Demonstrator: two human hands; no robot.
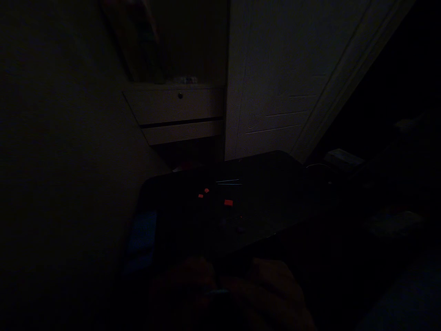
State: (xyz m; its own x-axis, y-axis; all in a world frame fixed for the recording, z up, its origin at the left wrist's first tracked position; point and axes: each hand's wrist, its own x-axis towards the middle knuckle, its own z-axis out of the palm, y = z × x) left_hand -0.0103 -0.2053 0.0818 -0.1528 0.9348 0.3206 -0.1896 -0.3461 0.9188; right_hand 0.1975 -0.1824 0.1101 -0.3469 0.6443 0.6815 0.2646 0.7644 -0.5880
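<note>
The view is very dark. At the bottom my left hand (193,276) and my right hand (275,287) are close together, fingers curled inward. Between them a thin pale bluish strip (218,291) shows, pinched at its ends; its kind cannot be made out. Beyond the hands, on a dark table (268,184), lie a red rectangular block (228,202) and two smaller red pieces, one (206,190) just behind the other (200,196). Two thin light rods (229,184) lie behind the block. A tiny red speck (241,217) is nearer to me.
A bluish flat panel (142,236) lies at the table's left edge. Behind the table stand a drawer unit (182,108) and a pale panelled door (272,82). A light box-like thing (344,157) and a thin white cable are at the right.
</note>
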